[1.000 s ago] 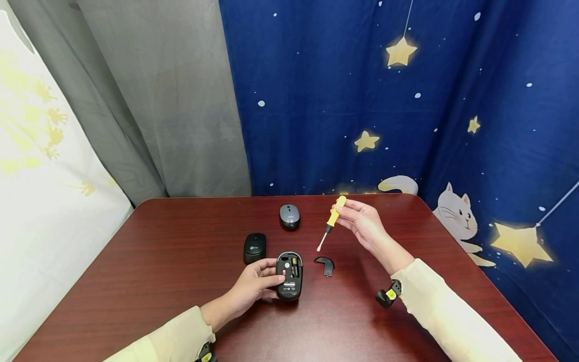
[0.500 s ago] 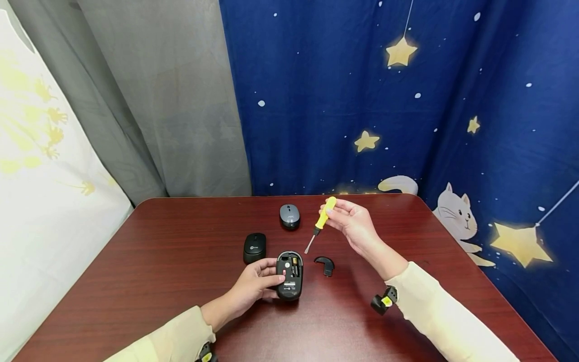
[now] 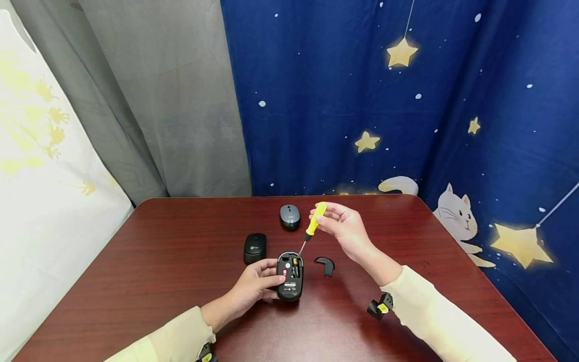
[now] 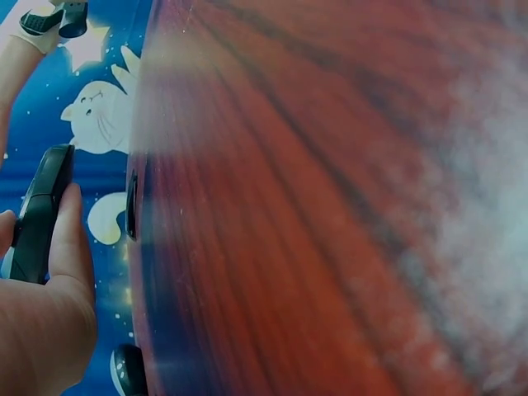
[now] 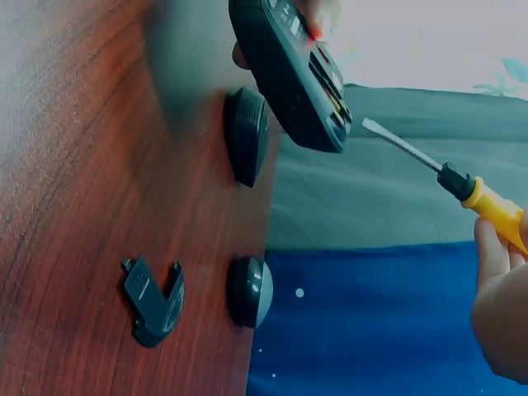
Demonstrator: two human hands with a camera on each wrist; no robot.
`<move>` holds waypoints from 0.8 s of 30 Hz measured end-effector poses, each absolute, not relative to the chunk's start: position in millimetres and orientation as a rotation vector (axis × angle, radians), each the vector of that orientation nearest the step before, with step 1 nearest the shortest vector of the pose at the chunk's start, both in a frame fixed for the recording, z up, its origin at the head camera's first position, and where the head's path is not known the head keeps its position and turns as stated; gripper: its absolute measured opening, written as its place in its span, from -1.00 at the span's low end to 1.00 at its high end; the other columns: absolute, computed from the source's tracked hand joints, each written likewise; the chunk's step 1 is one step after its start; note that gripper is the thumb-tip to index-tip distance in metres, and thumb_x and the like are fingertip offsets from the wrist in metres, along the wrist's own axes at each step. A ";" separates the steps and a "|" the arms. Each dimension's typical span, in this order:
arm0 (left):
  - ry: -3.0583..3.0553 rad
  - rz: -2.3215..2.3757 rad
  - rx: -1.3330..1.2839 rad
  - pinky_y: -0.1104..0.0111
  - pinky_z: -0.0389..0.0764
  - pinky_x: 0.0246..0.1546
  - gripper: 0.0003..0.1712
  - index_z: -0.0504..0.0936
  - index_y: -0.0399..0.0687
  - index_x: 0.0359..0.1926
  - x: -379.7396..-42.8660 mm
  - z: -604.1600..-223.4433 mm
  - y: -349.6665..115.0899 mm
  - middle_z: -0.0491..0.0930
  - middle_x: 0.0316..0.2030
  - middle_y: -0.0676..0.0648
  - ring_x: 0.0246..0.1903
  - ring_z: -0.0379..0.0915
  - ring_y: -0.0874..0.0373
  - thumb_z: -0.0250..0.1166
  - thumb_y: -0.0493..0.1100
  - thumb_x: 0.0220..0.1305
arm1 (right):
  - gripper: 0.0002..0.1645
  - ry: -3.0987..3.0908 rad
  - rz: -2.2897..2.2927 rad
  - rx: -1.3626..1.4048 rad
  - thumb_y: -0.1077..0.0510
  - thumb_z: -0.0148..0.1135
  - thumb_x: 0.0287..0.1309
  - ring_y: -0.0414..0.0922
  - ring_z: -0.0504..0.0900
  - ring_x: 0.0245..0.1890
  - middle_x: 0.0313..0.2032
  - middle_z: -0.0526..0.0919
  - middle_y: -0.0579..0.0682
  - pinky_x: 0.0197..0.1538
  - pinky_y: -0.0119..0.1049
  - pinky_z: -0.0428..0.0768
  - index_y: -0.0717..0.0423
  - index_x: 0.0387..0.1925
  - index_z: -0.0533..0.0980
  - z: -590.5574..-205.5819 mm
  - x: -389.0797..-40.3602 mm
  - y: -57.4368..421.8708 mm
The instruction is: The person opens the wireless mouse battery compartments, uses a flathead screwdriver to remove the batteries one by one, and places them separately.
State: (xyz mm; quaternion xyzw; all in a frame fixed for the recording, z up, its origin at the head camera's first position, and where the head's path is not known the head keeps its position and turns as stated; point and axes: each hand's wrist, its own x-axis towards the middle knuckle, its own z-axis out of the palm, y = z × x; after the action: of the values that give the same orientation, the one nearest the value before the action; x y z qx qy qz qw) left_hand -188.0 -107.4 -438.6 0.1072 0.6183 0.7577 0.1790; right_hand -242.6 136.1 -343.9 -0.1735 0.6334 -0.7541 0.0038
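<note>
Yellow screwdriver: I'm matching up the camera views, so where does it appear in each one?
Head: the yellow screwdriver is just below and right of centre, in the right hand.
Left wrist: not in this picture.
Right wrist: at the right, about mid-height, tip pointing up-left.
Shared landmark: the mouse in the left hand, below centre, left edge and top, respectively.

No text can be read with certainty. On the upturned mouse (image 3: 290, 293), a pale printed label (image 3: 290, 284) and a round white mark (image 3: 287, 265) are seen, too small to be made out. On the black mouse (image 3: 255, 255), a round pale logo (image 3: 252, 248) with blurred letters is shown; on the grey mouse (image 3: 290, 212), faint lettering (image 3: 291, 217) is carried, likewise illegible.
</note>
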 end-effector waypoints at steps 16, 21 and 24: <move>1.751 2.121 0.296 0.17 0.68 -0.26 -0.41 0.28 -0.49 0.23 -187.3 -436.9 -107.1 0.59 -0.10 -0.23 -0.19 0.62 0.03 0.28 -0.32 0.26 | -0.67 2.157 -2.246 -0.696 0.32 0.34 0.15 0.14 0.62 -0.01 -0.10 0.68 0.14 0.03 -0.19 0.59 0.28 -0.03 0.56 -344.9 -231.4 129.4; 1.752 2.117 0.308 0.20 0.68 -0.29 -0.41 0.27 -0.51 0.23 -186.4 -436.4 -106.3 0.60 -0.10 -0.22 -0.20 0.62 0.05 0.27 -0.30 0.28 | -0.69 2.238 -2.178 -0.832 0.33 0.36 0.12 0.04 0.68 -0.09 -0.15 0.70 0.12 -0.01 -0.21 0.61 0.26 -0.06 0.58 -345.8 -227.8 128.1; 1.748 2.110 0.308 0.20 0.69 -0.30 -0.40 0.26 -0.52 0.22 -186.1 -437.6 -106.5 0.60 -0.10 -0.22 -0.19 0.61 0.05 0.26 -0.30 0.28 | -0.71 2.216 -2.153 -0.940 0.38 0.34 0.12 0.08 0.67 -0.11 -0.16 0.70 0.15 -0.04 -0.18 0.63 0.30 -0.08 0.58 -347.2 -225.5 126.5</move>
State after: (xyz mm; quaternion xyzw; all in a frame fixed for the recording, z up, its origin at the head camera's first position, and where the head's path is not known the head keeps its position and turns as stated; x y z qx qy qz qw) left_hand -186.1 -106.5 -437.6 0.1097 0.6223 0.7511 0.1910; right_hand -225.5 126.5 -347.2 -0.2906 0.6855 -0.6661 -0.0440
